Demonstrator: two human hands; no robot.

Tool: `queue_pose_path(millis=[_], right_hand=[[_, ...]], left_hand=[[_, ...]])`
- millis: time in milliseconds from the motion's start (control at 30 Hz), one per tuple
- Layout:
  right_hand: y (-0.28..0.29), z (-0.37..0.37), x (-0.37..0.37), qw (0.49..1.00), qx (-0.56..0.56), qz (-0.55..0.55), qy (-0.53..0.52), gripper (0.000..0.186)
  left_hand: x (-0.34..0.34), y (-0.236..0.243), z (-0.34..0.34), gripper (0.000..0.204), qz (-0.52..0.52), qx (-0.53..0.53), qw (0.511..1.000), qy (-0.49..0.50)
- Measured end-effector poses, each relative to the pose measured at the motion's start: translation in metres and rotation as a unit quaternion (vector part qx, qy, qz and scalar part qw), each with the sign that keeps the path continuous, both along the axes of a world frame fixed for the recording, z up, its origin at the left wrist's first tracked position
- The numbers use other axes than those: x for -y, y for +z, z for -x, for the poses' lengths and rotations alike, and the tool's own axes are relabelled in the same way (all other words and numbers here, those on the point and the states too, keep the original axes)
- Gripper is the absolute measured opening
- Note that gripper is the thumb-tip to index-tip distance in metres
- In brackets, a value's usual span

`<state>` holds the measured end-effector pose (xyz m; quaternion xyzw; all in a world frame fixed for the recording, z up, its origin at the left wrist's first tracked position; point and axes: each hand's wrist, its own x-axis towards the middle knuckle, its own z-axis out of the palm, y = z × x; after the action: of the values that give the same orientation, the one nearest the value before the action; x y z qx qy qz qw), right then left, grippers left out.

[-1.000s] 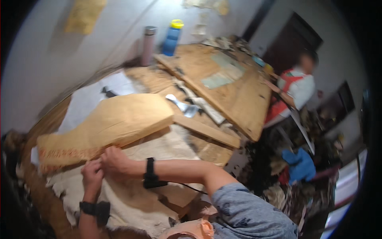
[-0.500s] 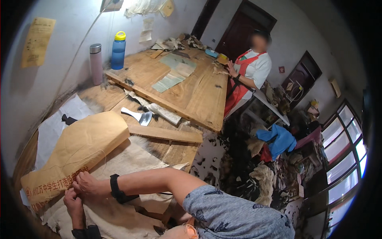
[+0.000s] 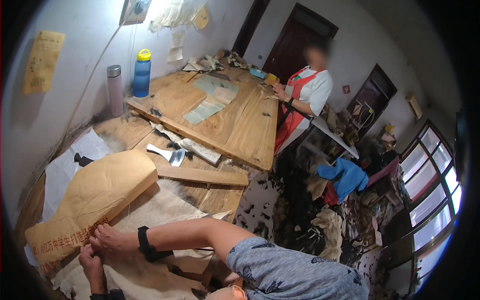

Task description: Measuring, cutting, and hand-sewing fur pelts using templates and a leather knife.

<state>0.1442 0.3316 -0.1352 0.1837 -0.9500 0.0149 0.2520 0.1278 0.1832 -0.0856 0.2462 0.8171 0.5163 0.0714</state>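
My right hand has its fingers pinched together at the lower edge of a brown paper pattern with red print. Just below it, my left hand is closed too, its fingertips almost meeting the right ones. What either pinch holds is too small to make out. A thin pale thread trails over the paper near my right hand. Under both hands lies a cream hide with grey fur showing at its far edge. Dark bands wrap both wrists.
A white-handled, wide-bladed scraper lies beyond the pattern, near a wooden strip. A pink flask and a blue bottle stand by the wall. Across the wooden table, a person in a red apron handles some pieces.
My view has tilted slightly, shifting the table and bottles in the picture. Both hands stay pinched at the pattern's edge. The person across the table has lowered a hand.
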Motion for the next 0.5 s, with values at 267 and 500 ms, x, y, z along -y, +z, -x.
queue_pose_path(millis=[267,500], right_hand=[[0.003,-0.004,-0.002,0.998,0.037,0.005,0.04,0.031],[0.004,-0.014,-0.001,0.999,0.026,-0.013,0.045,0.033]], left_hand=[[0.005,-0.014,0.006,0.021,-0.014,0.028,1.0,-0.003],[-0.001,-0.004,0.003,0.01,-0.004,0.035,0.999,0.01]])
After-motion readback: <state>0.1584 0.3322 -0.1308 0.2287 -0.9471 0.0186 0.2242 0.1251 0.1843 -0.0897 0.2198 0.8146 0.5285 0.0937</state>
